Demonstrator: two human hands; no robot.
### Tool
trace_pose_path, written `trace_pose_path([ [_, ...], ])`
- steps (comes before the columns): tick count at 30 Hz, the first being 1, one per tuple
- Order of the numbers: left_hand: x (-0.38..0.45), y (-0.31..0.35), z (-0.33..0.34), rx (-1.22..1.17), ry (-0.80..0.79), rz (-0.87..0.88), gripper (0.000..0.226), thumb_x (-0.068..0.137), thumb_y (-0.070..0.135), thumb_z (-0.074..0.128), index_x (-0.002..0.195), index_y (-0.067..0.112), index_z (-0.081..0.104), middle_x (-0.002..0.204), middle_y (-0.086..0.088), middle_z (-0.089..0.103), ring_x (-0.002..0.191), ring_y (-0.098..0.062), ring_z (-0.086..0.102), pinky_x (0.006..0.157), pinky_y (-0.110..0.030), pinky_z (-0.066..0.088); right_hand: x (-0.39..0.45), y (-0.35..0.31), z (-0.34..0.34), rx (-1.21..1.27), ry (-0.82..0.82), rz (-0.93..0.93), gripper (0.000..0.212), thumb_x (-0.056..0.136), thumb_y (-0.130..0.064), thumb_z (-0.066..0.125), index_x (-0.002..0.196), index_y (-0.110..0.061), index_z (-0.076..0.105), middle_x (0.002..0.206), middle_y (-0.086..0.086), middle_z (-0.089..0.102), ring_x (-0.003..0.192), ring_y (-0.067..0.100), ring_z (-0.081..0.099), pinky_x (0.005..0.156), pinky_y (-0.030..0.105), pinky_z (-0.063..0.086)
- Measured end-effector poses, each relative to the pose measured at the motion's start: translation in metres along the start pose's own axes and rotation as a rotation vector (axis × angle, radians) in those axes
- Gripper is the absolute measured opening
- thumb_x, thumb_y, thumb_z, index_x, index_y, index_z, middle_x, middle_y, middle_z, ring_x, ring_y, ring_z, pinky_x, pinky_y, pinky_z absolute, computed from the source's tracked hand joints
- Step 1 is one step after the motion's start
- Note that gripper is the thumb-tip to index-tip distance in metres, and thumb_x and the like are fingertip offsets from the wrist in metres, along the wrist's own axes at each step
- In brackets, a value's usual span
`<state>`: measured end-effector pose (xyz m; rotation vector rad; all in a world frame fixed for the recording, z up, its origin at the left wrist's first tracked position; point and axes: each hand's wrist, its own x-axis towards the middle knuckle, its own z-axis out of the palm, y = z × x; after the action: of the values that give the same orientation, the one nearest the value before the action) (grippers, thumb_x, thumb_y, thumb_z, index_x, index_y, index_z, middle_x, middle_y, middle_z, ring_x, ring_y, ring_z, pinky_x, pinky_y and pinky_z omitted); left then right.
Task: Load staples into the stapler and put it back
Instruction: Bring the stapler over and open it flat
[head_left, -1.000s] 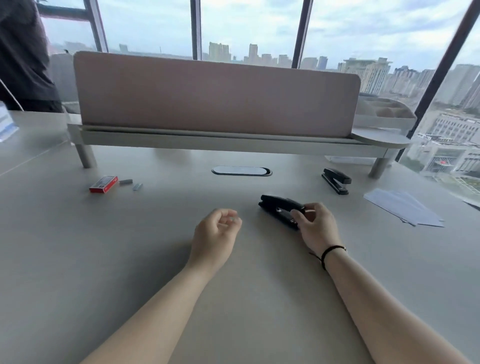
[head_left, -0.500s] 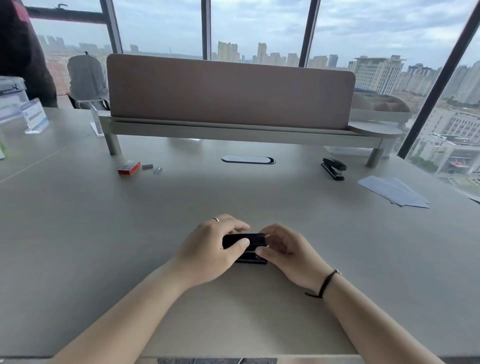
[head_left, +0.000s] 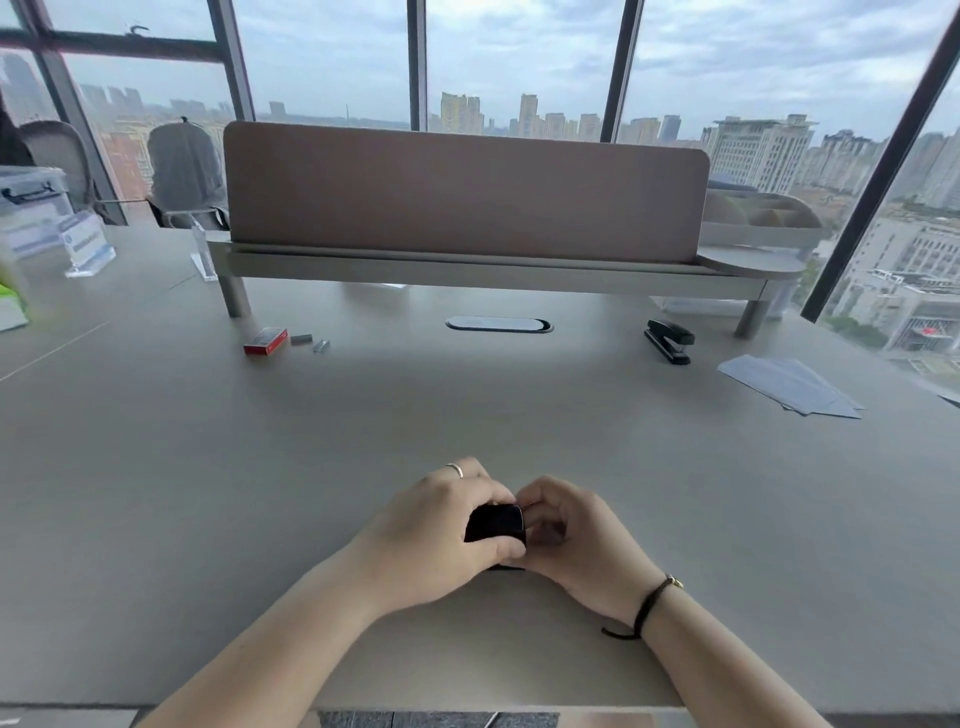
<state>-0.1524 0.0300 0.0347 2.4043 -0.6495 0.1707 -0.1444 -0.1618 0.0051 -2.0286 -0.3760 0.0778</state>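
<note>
A small black stapler (head_left: 496, 522) sits between both hands at the near middle of the desk, mostly covered by fingers. My left hand (head_left: 434, 530) wraps its left side, thumb under its front. My right hand (head_left: 574, 538) grips its right end with curled fingers. Far to the left lies a red staple box (head_left: 266, 340), with two loose grey staple strips (head_left: 301, 339) (head_left: 321, 345) beside it. A second black stapler (head_left: 669, 339) rests at the far right.
A pink divider panel on a grey shelf (head_left: 467, 270) runs across the back of the desk. An oval cable port (head_left: 498, 325) sits below it. Grey paper sheets (head_left: 789, 384) lie at the right. Sign holders (head_left: 88, 249) and a box stand at the far left.
My right hand pulled the stapler from mid-desk toward me, and my left hand closed onto it. Since half a second ago both hands hold it, fingers wrapped tighter and the stapler tipped more upright.
</note>
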Motion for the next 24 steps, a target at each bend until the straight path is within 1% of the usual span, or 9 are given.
trace_pose_path([
  [3, 0.001, -0.001, -0.005, -0.088, -0.004, 0.009, 0.018, 0.081, 0.035, 0.078, 0.097, 0.031, 0.071, 0.094, 0.016, 0.059, 0.083, -0.002, 0.057, 0.070, -0.013, 0.041, 0.000, 0.000, -0.001, -0.013, -0.011, 0.009, 0.026, 0.067, -0.021, 0.085, 0.085, -0.024, 0.066, 0.084, -0.006, 0.078, 0.061, 0.007, 0.056, 0.061, 0.022, 0.047],
  [5, 0.000, -0.002, -0.018, -0.205, 0.059, -0.012, 0.017, 0.082, 0.029, 0.079, 0.097, 0.029, 0.071, 0.093, 0.011, 0.064, 0.082, -0.002, 0.060, 0.067, -0.013, 0.044, 0.001, 0.000, -0.001, -0.042, 0.007, 0.027, 0.025, 0.066, -0.023, 0.086, 0.083, -0.029, 0.069, 0.084, -0.012, 0.077, 0.058, 0.004, 0.052, 0.061, 0.019, 0.046],
  [7, -0.002, -0.008, -0.037, -0.304, 0.150, -0.016, 0.017, 0.082, 0.026, 0.079, 0.097, 0.027, 0.071, 0.094, 0.007, 0.071, 0.086, -0.006, 0.065, 0.073, -0.017, 0.050, 0.001, 0.001, -0.001, -0.078, 0.036, 0.042, 0.025, 0.066, -0.024, 0.086, 0.084, -0.031, 0.071, 0.086, -0.014, 0.077, 0.054, 0.001, 0.047, 0.058, 0.018, 0.043],
  [10, -0.015, -0.022, -0.063, -0.426, 0.176, -0.048, 0.016, 0.083, 0.021, 0.077, 0.097, 0.024, 0.069, 0.094, 0.014, 0.074, 0.083, 0.000, 0.067, 0.077, -0.011, 0.050, 0.001, 0.000, -0.002, -0.103, 0.048, 0.039, 0.025, 0.067, -0.023, 0.086, 0.086, -0.033, 0.073, 0.086, -0.018, 0.075, 0.052, 0.002, 0.046, 0.054, 0.015, 0.040],
  [15, -0.045, -0.063, -0.083, -0.560, 0.204, -0.144, 0.020, 0.082, 0.034, 0.076, 0.095, 0.020, 0.069, 0.087, 0.018, 0.075, 0.086, 0.002, 0.066, 0.079, -0.006, 0.048, 0.000, -0.001, -0.002, -0.126, 0.033, 0.020, 0.018, 0.070, -0.018, 0.085, 0.083, -0.028, 0.075, 0.061, -0.027, 0.065, 0.048, 0.001, 0.042, 0.051, 0.010, 0.034],
  [18, -0.063, -0.082, -0.092, -0.534, 0.172, -0.182, 0.041, 0.069, 0.053, 0.078, 0.099, 0.028, 0.068, 0.092, 0.015, 0.077, 0.088, 0.002, 0.069, 0.081, -0.007, 0.050, 0.001, 0.000, -0.002, -0.106, 0.033, 0.012, 0.018, 0.070, -0.019, 0.086, 0.082, -0.028, 0.075, 0.064, -0.021, 0.067, 0.050, 0.001, 0.042, 0.051, 0.013, 0.035],
  [21, -0.078, -0.100, -0.100, -0.385, 0.099, -0.243, 0.031, 0.071, 0.039, 0.077, 0.099, 0.028, 0.069, 0.096, 0.006, 0.077, 0.090, -0.013, 0.073, 0.083, -0.015, 0.053, 0.002, 0.002, -0.001, -0.081, 0.029, 0.018, 0.020, 0.070, -0.018, 0.086, 0.082, -0.030, 0.075, 0.071, -0.013, 0.072, 0.052, 0.004, 0.045, 0.053, 0.018, 0.037],
  [23, -0.085, -0.108, -0.102, -0.241, 0.007, -0.300, 0.049, 0.063, 0.059, 0.079, 0.100, 0.029, 0.069, 0.096, 0.001, 0.075, 0.092, -0.022, 0.071, 0.087, -0.031, 0.052, 0.003, 0.002, -0.001, -0.057, 0.033, 0.020, 0.023, 0.069, -0.017, 0.087, 0.080, -0.033, 0.075, 0.078, -0.010, 0.076, 0.056, 0.010, 0.049, 0.057, 0.025, 0.040],
  [24, -0.087, -0.110, -0.101, -0.192, -0.039, -0.323, 0.061, 0.059, 0.073, 0.075, 0.101, 0.030, 0.068, 0.095, 0.002, 0.074, 0.092, -0.021, 0.070, 0.089, -0.035, 0.051, 0.003, 0.001, -0.001, -0.054, 0.036, 0.019, 0.024, 0.069, -0.016, 0.087, 0.080, -0.033, 0.075, 0.082, -0.008, 0.077, 0.057, 0.011, 0.050, 0.059, 0.026, 0.041],
])
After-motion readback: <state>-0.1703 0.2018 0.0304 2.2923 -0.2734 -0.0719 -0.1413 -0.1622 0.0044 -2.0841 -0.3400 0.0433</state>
